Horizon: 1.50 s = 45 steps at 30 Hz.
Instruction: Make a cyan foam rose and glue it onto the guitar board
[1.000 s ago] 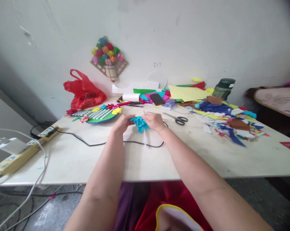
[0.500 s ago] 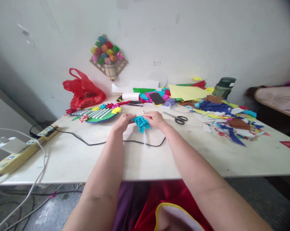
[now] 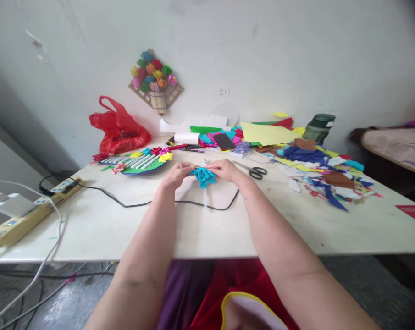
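A bright blue crepe paper flower (image 3: 204,177) is between my two hands, above the middle of the table. My left hand (image 3: 180,174) pinches its left edge with thumb and fingers. On the other side my right hand (image 3: 224,170) has its fingertips closed on the flower's right edge. A thin white strip (image 3: 205,200) hangs below the petals, and a small whitish tip shows above them. The exact grip of the fingertips is too small to make out. Black-handled scissors (image 3: 257,173) lie just right of my right hand.
A green board with paper flowers (image 3: 148,170) and a red plastic bag (image 3: 119,130) are at the left. Coloured paper scraps (image 3: 331,176) and a dark green bottle (image 3: 319,128) are at the right. A black cable (image 3: 124,204) crosses from the power strip (image 3: 8,231). A phone (image 3: 224,141) lies behind.
Both hands keep hold of the blue flower, which has shifted very slightly, with its petals turned a little. The whole view has also moved slightly. Nothing has been let go.
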Motion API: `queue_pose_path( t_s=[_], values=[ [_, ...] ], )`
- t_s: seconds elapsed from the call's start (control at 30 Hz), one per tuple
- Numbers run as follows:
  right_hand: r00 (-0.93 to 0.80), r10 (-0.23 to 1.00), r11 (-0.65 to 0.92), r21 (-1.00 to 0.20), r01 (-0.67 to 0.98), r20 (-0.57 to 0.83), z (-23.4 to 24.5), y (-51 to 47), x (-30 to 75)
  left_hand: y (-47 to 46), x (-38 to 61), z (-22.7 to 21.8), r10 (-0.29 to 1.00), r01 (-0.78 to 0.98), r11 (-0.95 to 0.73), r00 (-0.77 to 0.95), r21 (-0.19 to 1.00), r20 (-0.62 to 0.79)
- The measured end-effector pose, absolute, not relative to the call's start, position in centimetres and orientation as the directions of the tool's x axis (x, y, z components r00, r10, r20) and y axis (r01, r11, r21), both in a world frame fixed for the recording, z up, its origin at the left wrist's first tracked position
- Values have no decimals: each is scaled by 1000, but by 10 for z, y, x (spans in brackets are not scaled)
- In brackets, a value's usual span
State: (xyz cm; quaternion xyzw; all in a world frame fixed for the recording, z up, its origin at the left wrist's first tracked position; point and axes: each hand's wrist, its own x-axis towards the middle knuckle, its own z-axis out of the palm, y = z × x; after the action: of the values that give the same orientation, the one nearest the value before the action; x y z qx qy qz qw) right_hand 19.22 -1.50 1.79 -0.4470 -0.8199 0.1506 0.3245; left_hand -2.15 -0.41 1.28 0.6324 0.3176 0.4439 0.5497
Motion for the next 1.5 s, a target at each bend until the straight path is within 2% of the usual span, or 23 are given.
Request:
queue_pose_path(
  t_s=[0.17,0.3,0.4,0.57,0.87,1.5],
  values=[
    [-378,823,550,-435,713,424,22,-18,192,-5,-18,13,883,-103,-239,390,966,260],
    [-353,794,562,-377,736,495,26,-21,186,-6,-16,14,926,-223,-132,320,966,201],
    [-357,773,565,-315,763,524,28,-24,182,-9,-15,16,918,-282,-97,346,954,195],
    [-350,765,524,-208,826,541,30,-28,180,-14,-13,16,876,-267,-115,428,957,224],
    [-369,753,476,-64,877,545,32,-34,174,-15,-7,14,914,-298,-125,336,946,227],
    [-394,747,447,33,894,535,38,-42,169,-10,-6,10,938,-349,-70,295,934,180]
  ],
)
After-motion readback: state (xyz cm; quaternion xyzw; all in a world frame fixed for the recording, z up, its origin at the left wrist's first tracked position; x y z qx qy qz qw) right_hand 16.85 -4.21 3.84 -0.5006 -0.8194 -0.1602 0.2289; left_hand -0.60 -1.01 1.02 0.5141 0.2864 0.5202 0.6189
